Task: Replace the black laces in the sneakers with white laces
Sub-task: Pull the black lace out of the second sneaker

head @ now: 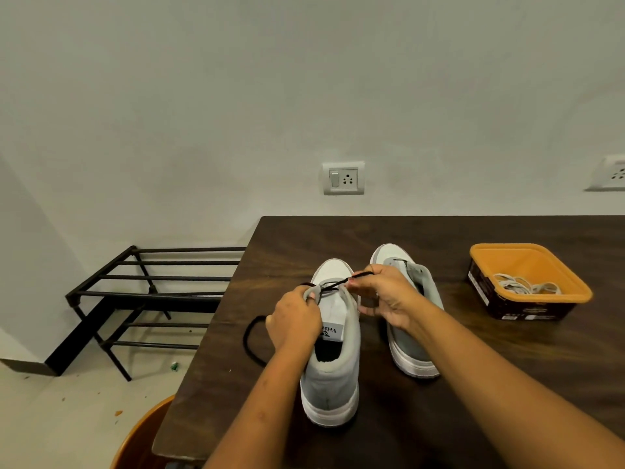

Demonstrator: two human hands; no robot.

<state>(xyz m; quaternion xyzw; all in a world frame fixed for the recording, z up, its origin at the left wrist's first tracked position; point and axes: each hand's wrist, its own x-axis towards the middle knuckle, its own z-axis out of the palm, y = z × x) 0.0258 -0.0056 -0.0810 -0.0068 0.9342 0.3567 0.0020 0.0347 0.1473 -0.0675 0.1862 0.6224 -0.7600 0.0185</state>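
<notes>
Grip: left hand (294,319) pinches the eyelet edge of the grey-and-white fabric sneaker (333,377); right hand (385,296) pinches the thin black cord lace (338,283), taut between the 2 (slack loop lies left, on the dark wooden table (473,238)). Position: mid-table, long axis near-to-far, toe toward the wall. Hazard: the lace tip may snag an eyelet and drag the sneaker.

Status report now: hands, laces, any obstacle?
Left hand grips near sneaker. Right hand pinches black lace, threaded at front eyelets only. White laces in orange tub, untouched. Nothing in the way.
</notes>
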